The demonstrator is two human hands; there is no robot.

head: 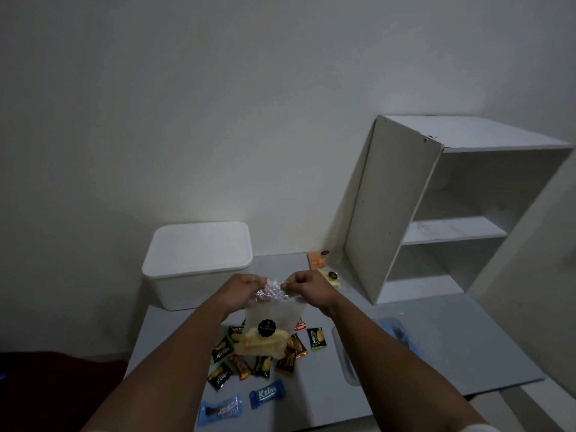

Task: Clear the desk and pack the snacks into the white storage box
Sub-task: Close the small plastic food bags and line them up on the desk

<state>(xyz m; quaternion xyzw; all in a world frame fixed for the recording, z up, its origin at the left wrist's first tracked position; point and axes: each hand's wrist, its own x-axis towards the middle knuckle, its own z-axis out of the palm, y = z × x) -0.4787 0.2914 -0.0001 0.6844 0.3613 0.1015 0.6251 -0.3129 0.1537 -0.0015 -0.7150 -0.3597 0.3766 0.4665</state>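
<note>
Our left hand [246,286] and right hand [304,283] pinch the clear snack bag's [268,325] mouth before the lidded white storage box [198,263], probably sealing it.

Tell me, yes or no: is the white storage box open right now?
No, the white storage box has its lid seated flat on top, covering it fully.

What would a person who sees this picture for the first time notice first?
First, the two hands in the middle: the left hand and the right hand each pinch the crumpled top of a clear snack bag, held up above the desk. Below it lie many small snack packets. Behind them at the left stands the white storage box, its lid on, and at the right a white shelf unit.
</note>
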